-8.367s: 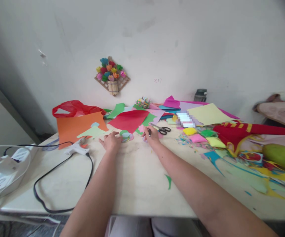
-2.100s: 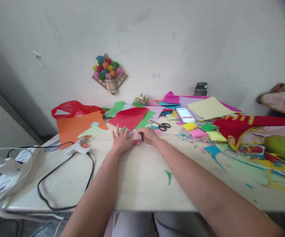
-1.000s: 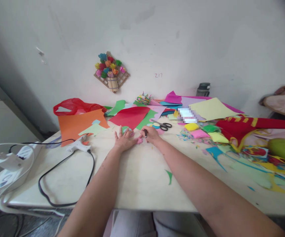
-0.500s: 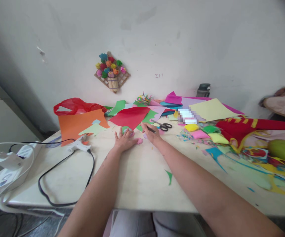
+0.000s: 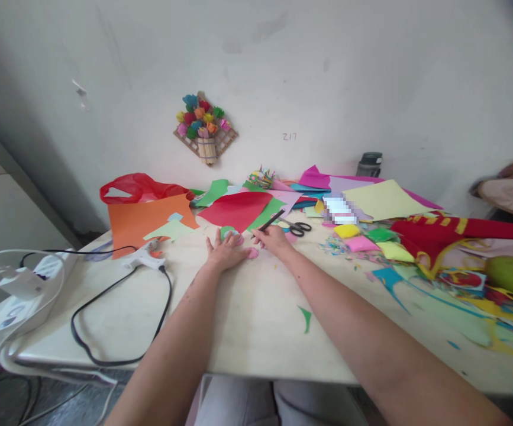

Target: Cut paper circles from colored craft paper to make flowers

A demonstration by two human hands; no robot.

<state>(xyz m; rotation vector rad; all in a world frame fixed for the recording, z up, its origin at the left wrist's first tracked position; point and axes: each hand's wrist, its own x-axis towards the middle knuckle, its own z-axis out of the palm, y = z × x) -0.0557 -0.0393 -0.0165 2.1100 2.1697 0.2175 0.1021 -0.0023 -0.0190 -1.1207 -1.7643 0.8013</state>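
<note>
My left hand lies flat with its fingers spread over small cut pieces on the table. A pink piece shows by its thumb, and a green piece peeks out beyond the fingertips. My right hand is closed on a black pen, its lower end pointing down and left toward the pieces. Just past this hand rest black-handled scissors. A red paper sheet lies beyond both hands, overlapping green paper.
At left are a white glue gun with a looping black cord, a power strip and orange paper. Bright packets, a phone-like blurred object and paper scraps spread at right. A bottle stands by the wall.
The pen in my right hand has swung round, its upper end now rising to the right. A purple piece seen beneath that hand is now hidden. My left hand stays in place.
</note>
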